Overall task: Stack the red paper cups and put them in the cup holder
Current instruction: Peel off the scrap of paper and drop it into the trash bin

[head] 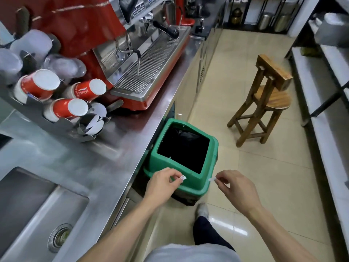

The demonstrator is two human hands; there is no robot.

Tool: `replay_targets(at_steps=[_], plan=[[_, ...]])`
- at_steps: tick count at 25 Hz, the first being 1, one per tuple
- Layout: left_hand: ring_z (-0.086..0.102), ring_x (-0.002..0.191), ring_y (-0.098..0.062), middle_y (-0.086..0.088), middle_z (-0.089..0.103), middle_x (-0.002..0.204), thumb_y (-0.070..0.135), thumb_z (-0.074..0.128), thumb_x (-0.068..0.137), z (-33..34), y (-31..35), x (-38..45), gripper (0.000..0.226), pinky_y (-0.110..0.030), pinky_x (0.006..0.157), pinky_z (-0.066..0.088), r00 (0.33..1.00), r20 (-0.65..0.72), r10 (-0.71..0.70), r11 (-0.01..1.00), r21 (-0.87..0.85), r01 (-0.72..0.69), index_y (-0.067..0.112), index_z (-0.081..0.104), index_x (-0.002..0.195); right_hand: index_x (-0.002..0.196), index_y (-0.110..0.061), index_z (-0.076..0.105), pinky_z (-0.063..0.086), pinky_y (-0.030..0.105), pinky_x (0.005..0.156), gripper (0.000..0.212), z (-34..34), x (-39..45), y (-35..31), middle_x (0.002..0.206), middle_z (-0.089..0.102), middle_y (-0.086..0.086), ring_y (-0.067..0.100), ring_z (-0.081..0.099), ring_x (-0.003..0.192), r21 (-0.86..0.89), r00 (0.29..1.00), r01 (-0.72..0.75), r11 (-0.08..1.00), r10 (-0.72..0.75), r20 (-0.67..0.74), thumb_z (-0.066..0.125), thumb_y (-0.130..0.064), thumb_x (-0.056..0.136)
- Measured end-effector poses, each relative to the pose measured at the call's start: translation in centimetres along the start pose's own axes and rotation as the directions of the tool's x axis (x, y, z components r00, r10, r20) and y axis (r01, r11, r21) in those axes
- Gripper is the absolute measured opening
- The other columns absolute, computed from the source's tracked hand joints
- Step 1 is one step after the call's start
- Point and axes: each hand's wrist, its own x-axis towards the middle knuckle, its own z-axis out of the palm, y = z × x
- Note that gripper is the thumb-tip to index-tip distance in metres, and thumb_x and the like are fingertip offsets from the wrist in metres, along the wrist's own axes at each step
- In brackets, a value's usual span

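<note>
both hands pinch what look like scraps: left hand [164, 182], right hand [232, 183]. drop them over the bin [200, 181] opening.

This is the work side of a coffee shop. A big red coffee machine [143, 59] sits on a long shiny metal counter [113, 148]. Beside it, a metal cup holder [56, 121] holds stacks of red paper cups [64, 108] lying on their sides. A metal sink [34, 208] is set into the counter. A green bin [188, 178] and a wooden stool [264, 99] stand on the tiled floor [273, 176].
</note>
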Motion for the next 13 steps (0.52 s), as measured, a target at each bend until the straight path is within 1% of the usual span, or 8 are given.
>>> replay_targets(at_steps=[2,4,7,8,11,13], plan=[[0.049,0.056,-0.004,0.014,0.063,0.074,0.036,0.076,0.083,0.4,0.9,3.0,0.007,-0.028,0.06,0.047,1.0,-0.009,-0.016,1.0,0.004,0.016,0.03,0.074,0.08,0.081,-0.037,0.061,0.041,0.022,0.05,0.014,-0.6,3.5,1.6,0.069,0.057,-0.021,0.001,0.052,0.072,-0.011,1.0,0.023,1.0,-0.023,0.014,0.056,-0.046,0.09],[0.047,0.054,-0.005,0.014,0.063,0.073,0.033,0.076,0.084,1.1,1.8,5.6,0.006,-0.022,0.061,0.044,0.999,-0.016,-0.041,0.999,0.005,0.041,0.03,0.074,0.08,0.083,-0.036,0.061,0.043,0.023,0.05,0.012,-1.1,6.6,3.2,0.071,0.058,-0.02,0.001,0.052,0.072,-0.013,0.998,0.036,0.999,-0.035,0.044,0.058,-0.044,0.09],[0.047,0.052,-0.003,0.014,0.062,0.075,0.033,0.075,0.084,2.2,2.9,8.6,0.005,-0.027,0.059,0.044,0.994,0.007,-0.106,0.994,-0.001,0.106,0.031,0.073,0.08,0.083,-0.036,0.061,0.045,0.026,0.051,0.015,-1.9,10.4,5.4,0.072,0.06,-0.017,0.003,0.053,0.073,-0.023,0.996,0.038,0.999,-0.036,0.08,0.055,-0.047,0.091],[0.047,0.052,-0.002,0.014,0.062,0.076,0.032,0.075,0.085,2.4,3.1,9.4,0.004,-0.026,0.057,0.043,0.992,0.019,-0.122,0.993,-0.003,0.122,0.031,0.073,0.081,0.082,-0.037,0.06,0.044,0.026,0.05,0.017,-2.1,11.4,6.1,0.072,0.059,-0.017,0.003,0.053,0.072,-0.02,0.996,0.036,0.999,-0.034,0.085,0.052,-0.049,0.09],[0.048,0.052,0.001,0.014,0.065,0.078,0.029,0.076,0.086,3.2,3.0,11.5,0.002,-0.019,0.057,0.039,0.983,0.015,-0.185,0.981,-0.061,0.186,0.028,0.075,0.084,0.081,-0.037,0.06,0.045,0.026,0.051,0.015,-1.9,13.8,8.0,0.071,0.059,-0.018,0.004,0.053,0.071,-0.006,0.991,0.025,1.0,-0.024,0.132,0.054,-0.048,0.089],[0.049,0.052,0.002,0.014,0.066,0.077,0.025,0.076,0.086,3.6,2.5,12.6,0.0,-0.011,0.056,0.037,0.972,0.012,-0.237,0.966,-0.106,0.237,0.025,0.076,0.086,0.083,-0.037,0.062,0.046,0.027,0.052,0.012,-1.1,15.0,8.9,0.071,0.059,-0.019,0.003,0.054,0.072,-0.003,0.986,0.01,1.0,-0.01,0.168,0.057,-0.046,0.09]])
